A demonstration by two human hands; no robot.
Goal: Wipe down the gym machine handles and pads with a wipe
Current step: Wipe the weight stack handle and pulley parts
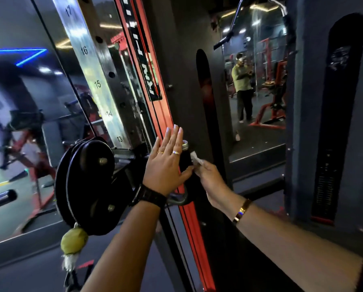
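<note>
The left hand is lying open, fingers straight and pointing up, its palm turned toward the handle and its thumb touching the black grip. The right hand is pinching the wipe against the grip's right side. The handle is standing nearly upright, chrome cap on top, against the red post, right of the pulley. Both forearms are reaching forward and up.

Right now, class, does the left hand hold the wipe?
No, the right hand pinches the wipe; the left hand is flat with straight fingers.
</note>
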